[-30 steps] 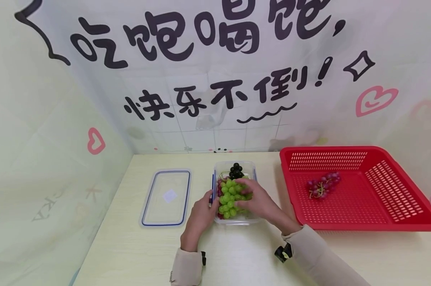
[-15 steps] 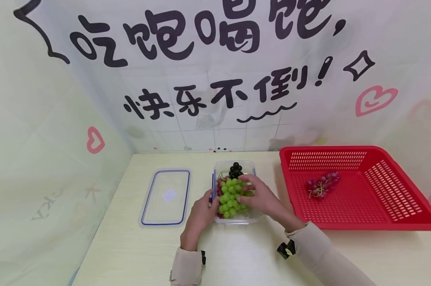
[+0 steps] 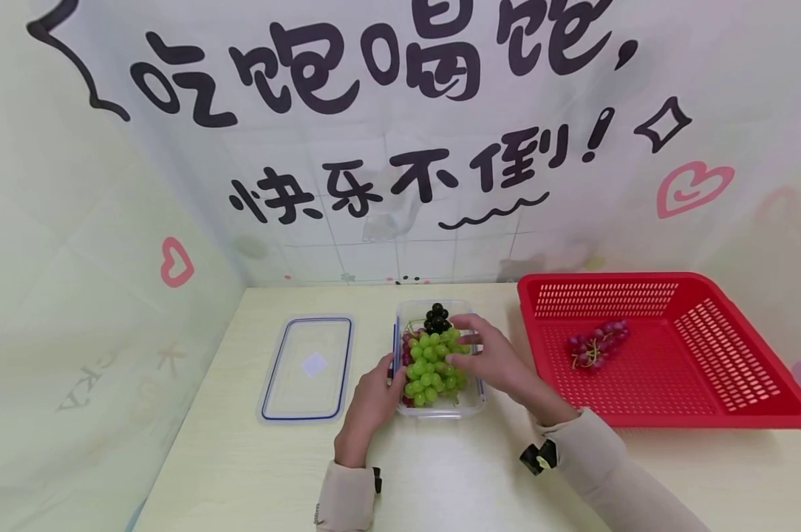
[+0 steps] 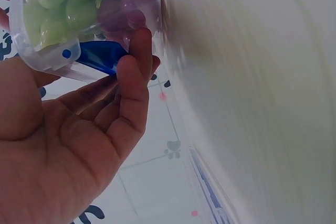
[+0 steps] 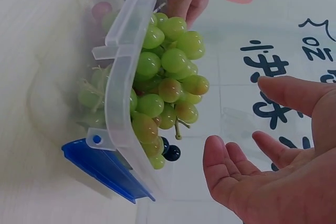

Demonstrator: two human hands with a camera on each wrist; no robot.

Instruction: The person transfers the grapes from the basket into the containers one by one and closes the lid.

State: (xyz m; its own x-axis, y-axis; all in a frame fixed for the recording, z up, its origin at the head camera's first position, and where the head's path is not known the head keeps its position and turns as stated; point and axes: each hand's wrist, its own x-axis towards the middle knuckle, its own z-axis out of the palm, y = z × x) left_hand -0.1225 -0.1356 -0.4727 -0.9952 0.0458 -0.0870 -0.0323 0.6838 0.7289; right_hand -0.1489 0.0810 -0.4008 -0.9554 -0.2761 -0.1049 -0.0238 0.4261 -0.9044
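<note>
A clear plastic food container point(image 3: 440, 411) holds a bunch of green grapes point(image 3: 427, 367), heaped above the rim in the right wrist view. Red grapes point(image 3: 407, 347) show along its left side, and a black bunch point(image 3: 437, 318) lies at the far end. My left hand point(image 3: 374, 395) grips the container's left side, its fingertips at a blue latch point(image 4: 100, 56). Beside the green bunch is my right hand point(image 3: 490, 358), fingers spread and loosely bent. A gap separates it from the grapes in the right wrist view, and nothing is in its grasp.
To the left, a clear lid point(image 3: 305, 369) with a blue seal lies flat on the table point(image 3: 241, 473). A red perforated basket point(image 3: 640, 395) stands at the right with a bunch of purple grapes point(image 3: 598, 343) in it. Behind is a printed wall sheet point(image 3: 347, 251).
My right hand has drawn back to the right, off the green grapes, uncovering more of the bunch. The left hand stays at the container's side.
</note>
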